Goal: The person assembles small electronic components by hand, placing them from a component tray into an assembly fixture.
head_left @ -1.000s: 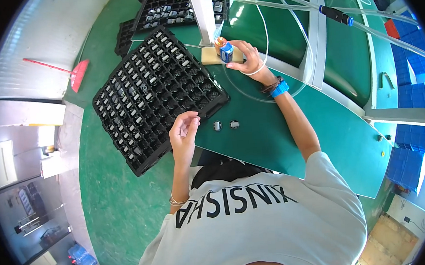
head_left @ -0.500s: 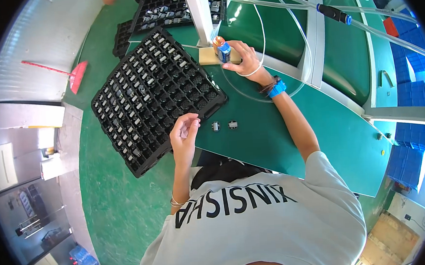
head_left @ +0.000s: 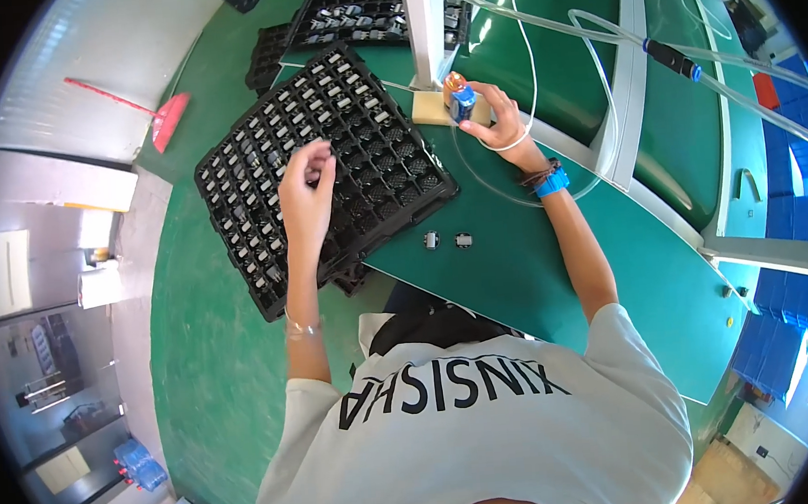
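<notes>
My left hand (head_left: pixel 305 186) is over the black compartment tray (head_left: pixel 403 216), fingers curled and pinched together. Whatever it holds, if anything, is hidden. Small metal-topped parts fill many of the tray's pockets, mostly on the left and far side; pockets toward the right show bare. My right hand (head_left: pixel 502 125) curls its thumb and fingers about a blue cylinder with an orange top (head_left: pixel 461 103), which stands at a pale wooden block (head_left: pixel 429 109). Two small parts, one (head_left: pixel 431 240) beside the other (head_left: pixel 464 239), lie on the green table near the tray's right corner.
A white post (head_left: pixel 426 35) rises behind the wooden block. Clear hoses and a black connector (head_left: pixel 672 59) cross above the green table (head_left: pixel 602 266). More filled trays (head_left: pixel 350 17) stand at the back. A red dustpan (head_left: pixel 170 120) is on the left.
My left hand has moved left and away from me, from the tray's near edge to above its pockets. My right hand stays at the blue cylinder. The whole view has shifted slightly.
</notes>
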A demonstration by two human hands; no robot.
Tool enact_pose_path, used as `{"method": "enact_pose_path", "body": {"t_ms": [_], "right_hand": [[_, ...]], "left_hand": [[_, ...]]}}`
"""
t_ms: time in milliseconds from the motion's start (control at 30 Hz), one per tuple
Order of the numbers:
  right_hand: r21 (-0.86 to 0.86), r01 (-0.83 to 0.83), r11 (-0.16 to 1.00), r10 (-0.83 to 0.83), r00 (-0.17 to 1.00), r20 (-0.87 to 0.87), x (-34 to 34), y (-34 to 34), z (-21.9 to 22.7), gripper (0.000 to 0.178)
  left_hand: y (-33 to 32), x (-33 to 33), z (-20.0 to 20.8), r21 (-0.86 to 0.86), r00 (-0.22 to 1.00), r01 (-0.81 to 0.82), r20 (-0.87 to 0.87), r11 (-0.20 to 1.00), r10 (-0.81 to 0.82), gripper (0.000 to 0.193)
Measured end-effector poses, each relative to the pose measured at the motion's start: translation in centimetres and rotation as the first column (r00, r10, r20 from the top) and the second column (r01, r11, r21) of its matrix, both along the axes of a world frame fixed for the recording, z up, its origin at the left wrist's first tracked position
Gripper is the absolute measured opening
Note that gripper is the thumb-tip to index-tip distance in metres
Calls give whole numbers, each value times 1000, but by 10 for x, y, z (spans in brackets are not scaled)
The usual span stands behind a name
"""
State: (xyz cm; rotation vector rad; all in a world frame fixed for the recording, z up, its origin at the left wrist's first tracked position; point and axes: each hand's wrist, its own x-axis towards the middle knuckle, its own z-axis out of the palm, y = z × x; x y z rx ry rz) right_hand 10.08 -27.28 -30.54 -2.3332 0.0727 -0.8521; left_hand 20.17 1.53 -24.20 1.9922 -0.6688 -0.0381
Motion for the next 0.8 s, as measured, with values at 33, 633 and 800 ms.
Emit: {"method": "enact_pose_path", "body": {"t_ms": [33,633,800], "right_hand": [[-16,11,1000,-11,1000,-17,-1,2,3,54],[-58,94,994,-96,995,-38,18,17,24,38],[469,211,858,-238,971,-1,36,-42,11,21]], "left_hand": [[-6,13,-1,40,999,10,47,999,-12,20],[-83,54,-30,209,937,148,282,967,-204,8],[-57,28,9,-526,744,179,-481,832,-464,10]]}}
